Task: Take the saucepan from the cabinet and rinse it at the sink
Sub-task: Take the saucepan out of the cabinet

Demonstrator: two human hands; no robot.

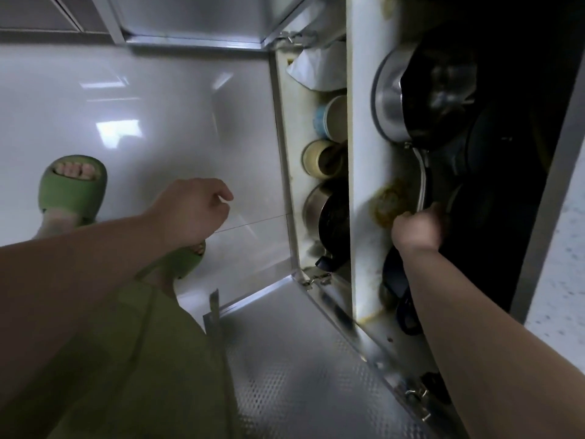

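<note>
Saucepan [391,103]: round, polished steel body with a dark interior and a long, slim metal handle [422,182] running from its rim toward the viewer; it sits inside the open cabinet [367,185], on the upper shelf of the white interior, at the front edge among dark cookware, and the picture is blurred here, so finer detail cannot be told. The right grip [418,228] is closed around the near end of the handle, the pan's body lying well beyond it, deeper along the shelf.
</note>
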